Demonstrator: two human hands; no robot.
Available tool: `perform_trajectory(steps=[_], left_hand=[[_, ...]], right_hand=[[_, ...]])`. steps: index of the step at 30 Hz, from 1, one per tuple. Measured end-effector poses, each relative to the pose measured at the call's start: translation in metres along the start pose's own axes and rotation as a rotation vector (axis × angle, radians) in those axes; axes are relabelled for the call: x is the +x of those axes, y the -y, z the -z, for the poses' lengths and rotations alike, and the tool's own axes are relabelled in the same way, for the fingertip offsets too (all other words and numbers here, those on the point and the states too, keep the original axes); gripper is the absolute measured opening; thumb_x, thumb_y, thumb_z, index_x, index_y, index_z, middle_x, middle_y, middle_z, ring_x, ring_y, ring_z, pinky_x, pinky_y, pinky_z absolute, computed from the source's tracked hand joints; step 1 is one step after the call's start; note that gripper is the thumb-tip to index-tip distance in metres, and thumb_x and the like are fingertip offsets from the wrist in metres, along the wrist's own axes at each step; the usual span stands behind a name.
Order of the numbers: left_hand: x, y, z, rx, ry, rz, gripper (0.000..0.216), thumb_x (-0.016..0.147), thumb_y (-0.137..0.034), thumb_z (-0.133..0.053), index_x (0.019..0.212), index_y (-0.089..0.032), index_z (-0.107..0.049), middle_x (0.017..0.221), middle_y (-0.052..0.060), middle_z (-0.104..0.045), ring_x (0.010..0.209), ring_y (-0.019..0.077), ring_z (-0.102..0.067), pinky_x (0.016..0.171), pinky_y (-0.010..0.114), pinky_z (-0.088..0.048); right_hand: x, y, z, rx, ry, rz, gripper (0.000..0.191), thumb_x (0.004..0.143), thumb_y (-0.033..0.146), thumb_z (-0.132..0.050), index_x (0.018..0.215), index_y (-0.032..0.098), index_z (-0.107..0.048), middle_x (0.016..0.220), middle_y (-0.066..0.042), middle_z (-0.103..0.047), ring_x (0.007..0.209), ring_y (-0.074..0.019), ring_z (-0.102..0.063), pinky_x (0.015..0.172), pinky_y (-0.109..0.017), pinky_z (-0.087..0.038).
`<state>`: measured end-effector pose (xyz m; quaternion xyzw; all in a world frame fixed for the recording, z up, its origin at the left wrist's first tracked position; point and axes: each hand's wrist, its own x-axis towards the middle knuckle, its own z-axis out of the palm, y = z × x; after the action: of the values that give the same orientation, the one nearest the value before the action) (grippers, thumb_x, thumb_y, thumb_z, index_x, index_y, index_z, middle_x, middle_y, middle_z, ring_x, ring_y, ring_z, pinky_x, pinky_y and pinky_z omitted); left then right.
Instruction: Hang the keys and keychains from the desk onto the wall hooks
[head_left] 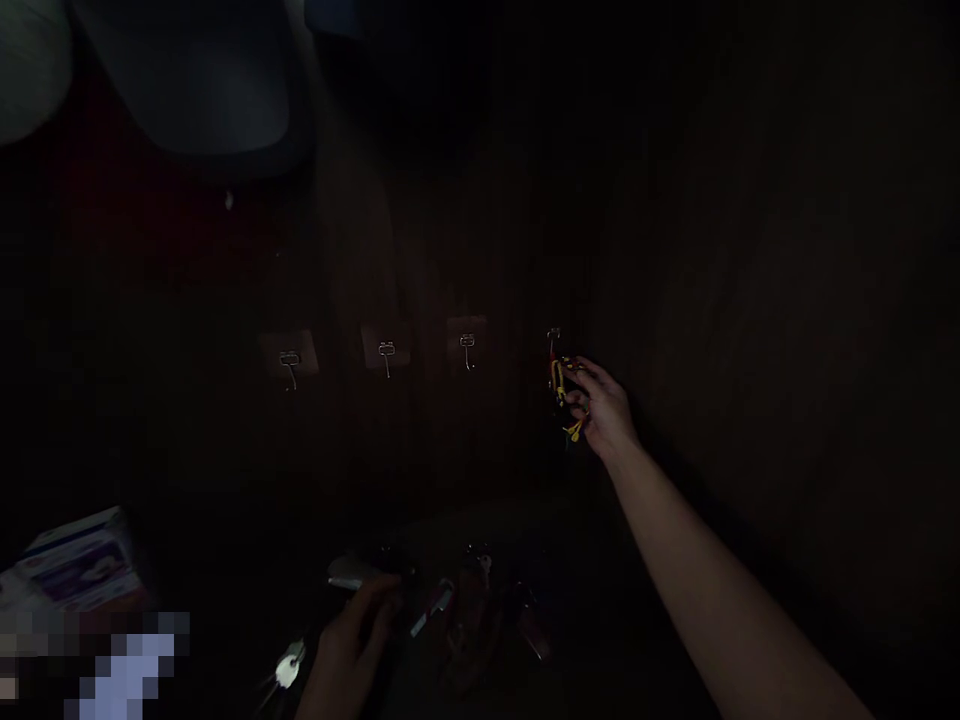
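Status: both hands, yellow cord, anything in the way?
Right hand at yellow cord, grip unclear. Cord just below rightmost hook. Left hand low, near a key. No blockage visible; deep shadow.

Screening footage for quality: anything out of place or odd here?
Mainly the picture: a pixelated patch sits in the lower-left corner, and the scene is very dark. A key and other small items lie untidily scattered near the left hand. I see no spill or damage, but the gloom could hide some.
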<state>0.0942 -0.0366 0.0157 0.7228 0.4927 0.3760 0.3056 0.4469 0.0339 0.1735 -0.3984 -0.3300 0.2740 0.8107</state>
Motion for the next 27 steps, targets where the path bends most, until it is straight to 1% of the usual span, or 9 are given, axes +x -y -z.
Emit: perform_trajectory(steps=[3, 5, 9, 12, 15, 19, 23, 27], left_hand=[[0.002, 0.003, -0.001, 0.03, 0.002, -0.009, 0.027, 0.084, -0.035, -0.043, 0.102, -0.027, -0.061, 0.099, -0.001, -0.072, 0.092, 0.0173, -0.067, 0.08, 0.025, -0.052], [0.003, 0.006, -0.002, 0.046, -0.006, -0.018, 0.027, 0.084, -0.035, -0.043, 0.099, -0.026, -0.063, 0.099, -0.001, -0.072, 0.092, 0.0178, -0.067, 0.08, 0.026, -0.052], [0.004, 0.014, -0.004, 0.067, -0.017, -0.044, 0.025, 0.083, -0.033, -0.045, 0.097, -0.026, -0.065, 0.098, 0.0, -0.072, 0.092, 0.0187, -0.067, 0.08, 0.027, -0.053], [0.004, 0.021, -0.005, 0.08, -0.023, -0.062, 0.024, 0.082, -0.032, -0.047, 0.098, -0.027, -0.065, 0.098, -0.001, -0.072, 0.092, 0.0188, -0.067, 0.081, 0.027, -0.053], [0.003, 0.022, -0.005, 0.073, -0.016, -0.078, 0.024, 0.083, -0.031, -0.047, 0.098, -0.028, -0.065, 0.097, -0.002, -0.072, 0.091, 0.018, -0.067, 0.081, 0.027, -0.053], [0.002, 0.015, -0.004, 0.062, -0.005, -0.089, 0.023, 0.083, -0.029, -0.046, 0.095, -0.028, -0.065, 0.094, -0.002, -0.072, 0.088, 0.0174, -0.068, 0.077, 0.025, -0.053], [0.002, 0.009, -0.002, 0.059, 0.004, -0.095, 0.023, 0.082, -0.029, -0.045, 0.093, -0.027, -0.066, 0.093, -0.002, -0.072, 0.087, 0.0173, -0.067, 0.078, 0.025, -0.053], [0.001, 0.01, -0.002, 0.071, 0.019, -0.112, 0.024, 0.083, -0.029, -0.045, 0.095, -0.026, -0.066, 0.094, -0.001, -0.072, 0.089, 0.0181, -0.067, 0.08, 0.027, -0.053]], right_hand=[[-0.004, -0.016, 0.007, -0.033, -0.033, -0.012, 0.034, 0.066, 0.029, -0.066, 0.1, 0.024, -0.062, 0.078, 0.004, -0.066, 0.039, -0.0012, -0.047, 0.029, -0.01, -0.025], [-0.006, -0.025, 0.013, -0.056, -0.039, -0.009, 0.038, 0.064, 0.032, -0.067, 0.101, 0.025, -0.062, 0.079, 0.005, -0.064, 0.04, -0.0014, -0.048, 0.029, -0.01, -0.026], [-0.013, -0.043, 0.024, -0.094, -0.03, -0.032, 0.045, 0.062, 0.036, -0.07, 0.104, 0.025, -0.061, 0.084, 0.004, -0.065, 0.048, -0.0047, -0.054, 0.033, -0.012, -0.035], [-0.022, -0.056, 0.03, -0.113, -0.001, -0.079, 0.044, 0.059, 0.036, -0.073, 0.099, 0.024, -0.061, 0.083, 0.003, -0.066, 0.05, -0.006, -0.057, 0.038, -0.014, -0.041], [-0.032, -0.07, 0.035, -0.123, 0.022, -0.114, 0.04, 0.057, 0.035, -0.075, 0.092, 0.022, -0.062, 0.082, 0.002, -0.068, 0.051, -0.006, -0.057, 0.045, -0.016, -0.045], [-0.047, -0.085, 0.041, -0.141, 0.047, -0.183, 0.04, 0.056, 0.032, -0.075, 0.092, 0.021, -0.062, 0.077, 0.002, -0.069, 0.052, -0.0073, -0.059, 0.05, -0.018, -0.048], [-0.06, -0.095, 0.047, -0.168, 0.061, -0.271, 0.037, 0.057, 0.025, -0.075, 0.09, 0.021, -0.06, 0.073, 0.002, -0.069, 0.053, -0.0083, -0.061, 0.049, -0.017, -0.048], [-0.072, -0.099, 0.052, -0.201, 0.072, -0.337, 0.032, 0.058, 0.02, -0.074, 0.087, 0.021, -0.058, 0.071, 0.001, -0.069, 0.053, -0.0102, -0.062, 0.048, -0.019, -0.049]])
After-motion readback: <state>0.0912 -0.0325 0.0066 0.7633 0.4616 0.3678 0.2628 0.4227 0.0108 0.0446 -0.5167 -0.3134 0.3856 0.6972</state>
